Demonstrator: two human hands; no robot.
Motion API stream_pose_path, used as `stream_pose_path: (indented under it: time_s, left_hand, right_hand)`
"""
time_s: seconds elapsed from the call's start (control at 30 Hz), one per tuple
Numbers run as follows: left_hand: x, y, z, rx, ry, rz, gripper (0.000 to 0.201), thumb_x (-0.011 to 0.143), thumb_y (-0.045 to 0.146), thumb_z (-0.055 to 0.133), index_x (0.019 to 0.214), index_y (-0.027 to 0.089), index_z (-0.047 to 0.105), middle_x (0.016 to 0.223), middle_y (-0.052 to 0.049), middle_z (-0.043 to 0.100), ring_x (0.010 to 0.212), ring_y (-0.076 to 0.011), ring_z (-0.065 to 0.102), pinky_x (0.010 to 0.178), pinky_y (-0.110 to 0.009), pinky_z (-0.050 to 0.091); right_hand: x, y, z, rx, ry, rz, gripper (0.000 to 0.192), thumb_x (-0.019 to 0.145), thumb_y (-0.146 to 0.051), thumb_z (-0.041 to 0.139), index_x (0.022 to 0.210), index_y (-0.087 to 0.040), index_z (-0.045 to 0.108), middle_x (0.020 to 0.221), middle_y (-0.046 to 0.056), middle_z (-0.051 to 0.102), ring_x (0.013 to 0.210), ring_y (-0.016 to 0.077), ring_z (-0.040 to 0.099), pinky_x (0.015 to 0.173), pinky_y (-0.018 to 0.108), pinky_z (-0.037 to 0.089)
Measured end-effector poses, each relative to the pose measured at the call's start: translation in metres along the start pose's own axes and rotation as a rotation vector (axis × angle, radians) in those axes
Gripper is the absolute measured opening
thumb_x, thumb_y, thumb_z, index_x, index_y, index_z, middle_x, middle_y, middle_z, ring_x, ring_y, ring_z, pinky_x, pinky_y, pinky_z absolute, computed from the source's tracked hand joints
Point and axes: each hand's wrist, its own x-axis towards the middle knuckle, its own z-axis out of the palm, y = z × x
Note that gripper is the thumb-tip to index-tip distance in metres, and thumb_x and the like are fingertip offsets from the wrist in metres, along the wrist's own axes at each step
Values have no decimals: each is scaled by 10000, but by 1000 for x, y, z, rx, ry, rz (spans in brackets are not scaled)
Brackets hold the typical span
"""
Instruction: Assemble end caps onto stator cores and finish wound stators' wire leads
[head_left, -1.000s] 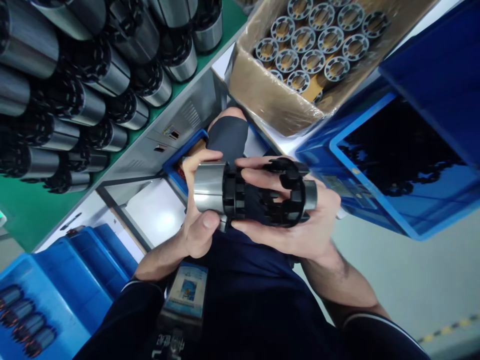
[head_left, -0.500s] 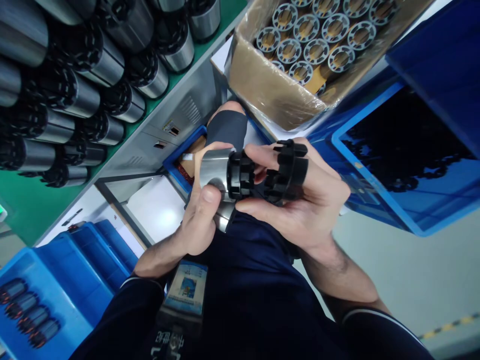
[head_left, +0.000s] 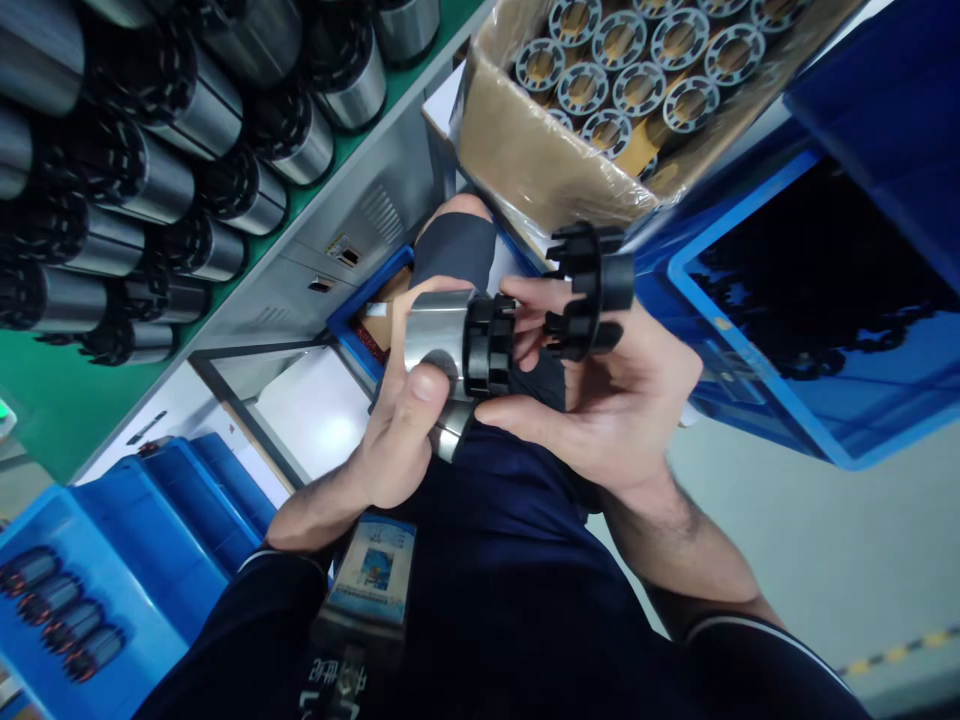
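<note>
While I look down from the head camera, I see my left hand point(head_left: 401, 440) wrapped tight around a shiny metal cylinder point(head_left: 435, 335). My thumb presses on its near side and my fingers curl over the far side. A black plastic ring point(head_left: 489, 345) with little teeth sits on the right end of the cylinder. My right hand point(head_left: 615, 400) is just beside it. The thumb and a finger of that hand touch the black ring from below and above. The same hand is also closed around a second black ring point(head_left: 592, 290), pinched between its fingers. This second ring is up and to the right of the cylinder, apart from it, and it is tilted.

Both hands are in front of my dark blue clothes point(head_left: 510, 560), about in the middle of the view. Above them is a cardboard box point(head_left: 540, 170) full of round metal parts. To the right is a blue bin point(head_left: 757, 380) with dark things inside. On the left, many finished cylinders point(head_left: 172, 180) lie in rows on a green surface point(head_left: 52, 410). Another blue bin point(head_left: 127, 580) is low on the left.
</note>
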Motion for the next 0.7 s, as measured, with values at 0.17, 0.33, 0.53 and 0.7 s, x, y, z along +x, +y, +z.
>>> stream_pose_path:
  time_s: [0.17,0.33,0.53,0.7]
  left_hand:
    - [5,8,4,-8,-95,45,567,1164,730,605,1589,357,656,1300,-98,827,1366,-363,806,1147,-556,713]
    - [7,5,0,100,-119,100,581,1211,691,537,1637,306,621,1418,-117,788,1464,-370,761,1163,-521,693]
    - [9,14,-2,139,-138,35,669,1096,802,694,1489,260,697,1312,-137,809,1389,-420,781,1179,-538,678]
    - [3,8,2,63,-72,-49,599,1115,789,668,1444,292,722,1286,-119,810,1388,-397,787,1194,-565,674]
  right_hand:
    - [-5,0,8,67,75,57,573,826,-579,1109,1270,-321,857,1275,14,910,925,258,866,811,454,722]
    - [-5,4,8,85,109,27,527,793,-600,1118,1188,-348,876,1228,-18,924,844,244,854,738,426,701]
    - [-3,6,12,13,96,-21,562,799,-646,1097,1275,-429,889,921,-35,831,717,253,783,675,451,702]
    - [-10,7,11,-57,83,21,446,945,-660,982,1255,-370,845,925,-14,818,744,249,780,681,446,701]
